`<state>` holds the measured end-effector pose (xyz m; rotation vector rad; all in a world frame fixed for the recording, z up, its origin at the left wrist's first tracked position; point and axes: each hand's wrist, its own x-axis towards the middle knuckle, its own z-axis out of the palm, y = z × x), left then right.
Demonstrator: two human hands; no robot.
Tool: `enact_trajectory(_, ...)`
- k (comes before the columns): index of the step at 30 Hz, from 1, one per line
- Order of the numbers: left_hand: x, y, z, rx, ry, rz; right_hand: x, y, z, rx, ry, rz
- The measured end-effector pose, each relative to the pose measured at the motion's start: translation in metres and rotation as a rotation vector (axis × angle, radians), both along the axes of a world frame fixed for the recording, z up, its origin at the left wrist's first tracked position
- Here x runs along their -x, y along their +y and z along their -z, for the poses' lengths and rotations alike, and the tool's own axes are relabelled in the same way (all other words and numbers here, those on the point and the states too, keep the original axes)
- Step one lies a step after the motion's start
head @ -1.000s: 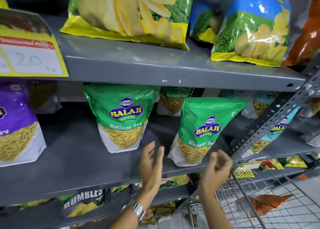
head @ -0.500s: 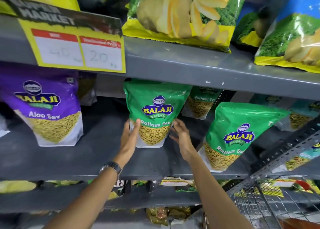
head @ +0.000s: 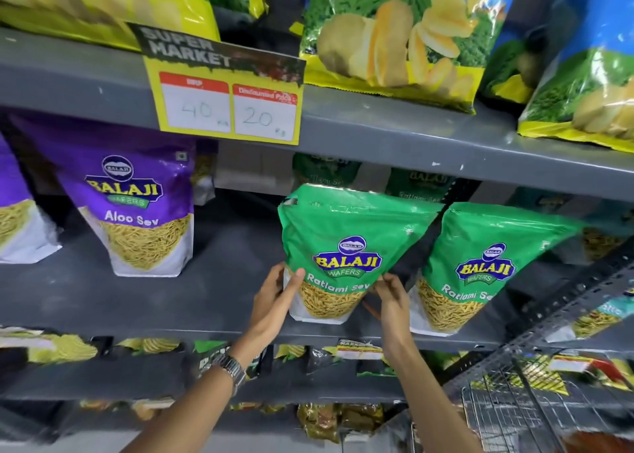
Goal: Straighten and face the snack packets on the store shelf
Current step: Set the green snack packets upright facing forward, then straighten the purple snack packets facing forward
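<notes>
A green Ratlami Sev packet (head: 346,246) stands near the front edge of the grey middle shelf (head: 171,301), label facing me. My left hand (head: 274,298) grips its lower left edge, thumb on the front. My right hand (head: 391,298) pinches its lower right corner. A second green Ratlami Sev packet (head: 480,267) stands just to its right, leaning left. A purple Aloo Sev packet (head: 137,205) stands upright at the left. More green packets (head: 326,169) sit behind in shadow.
Large chip bags (head: 394,41) lie on the upper shelf, above a yellow price tag (head: 226,99) reading 40 and 20. Another purple packet (head: 17,219) is at the far left. A slotted upright (head: 566,312) and a wire cart (head: 514,411) stand at the lower right.
My hands went from hovering below the shelf to the left green packet and took hold of it, then drew it toward the shelf's front edge. My view shifted left.
</notes>
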<state>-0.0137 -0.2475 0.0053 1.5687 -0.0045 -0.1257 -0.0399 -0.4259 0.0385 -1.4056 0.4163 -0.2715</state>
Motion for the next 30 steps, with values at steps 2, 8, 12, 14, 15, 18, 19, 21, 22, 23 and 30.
enact_trajectory(2,0.003,0.001,0.000,0.011,-0.003,0.026,0.005,0.003,-0.002,-0.001,0.004,0.022)
enact_trajectory(8,0.000,0.001,-0.001,0.051,-0.001,0.025,0.006,0.006,-0.001,0.022,-0.012,0.034)
enact_trajectory(12,0.001,0.000,-0.002,0.002,0.004,0.030,0.002,0.012,0.004,-0.032,-0.003,0.122)
enact_trajectory(14,0.001,0.005,0.003,0.006,0.019,0.029,0.004,0.019,0.013,0.024,-0.046,0.296)
enact_trajectory(15,0.002,0.008,0.006,0.043,0.007,-0.002,0.008,0.025,0.016,0.089,-0.124,0.447)
enact_trajectory(18,0.006,0.031,0.014,0.242,-0.087,-0.320,0.034,0.068,0.032,0.413,-0.447,0.473)
enact_trajectory(19,0.005,0.044,0.017,0.321,-0.120,-0.445,0.041,0.091,0.038,0.549,-0.539,0.290)
enact_trajectory(21,-0.003,0.084,0.021,0.431,-0.187,-0.645,0.039,0.136,0.054,0.713,-0.603,-0.051)
enact_trajectory(22,-0.011,0.107,0.022,0.432,-0.235,-0.727,0.025,0.159,0.056,0.696,-0.562,-0.128)
enact_trajectory(23,-0.018,0.131,0.020,0.409,-0.299,-0.790,0.007,0.179,0.056,0.627,-0.488,-0.151)
enact_trajectory(30,-0.080,0.259,0.026,0.260,-0.139,-0.854,-0.112,0.257,0.034,-0.015,-0.112,-0.169)
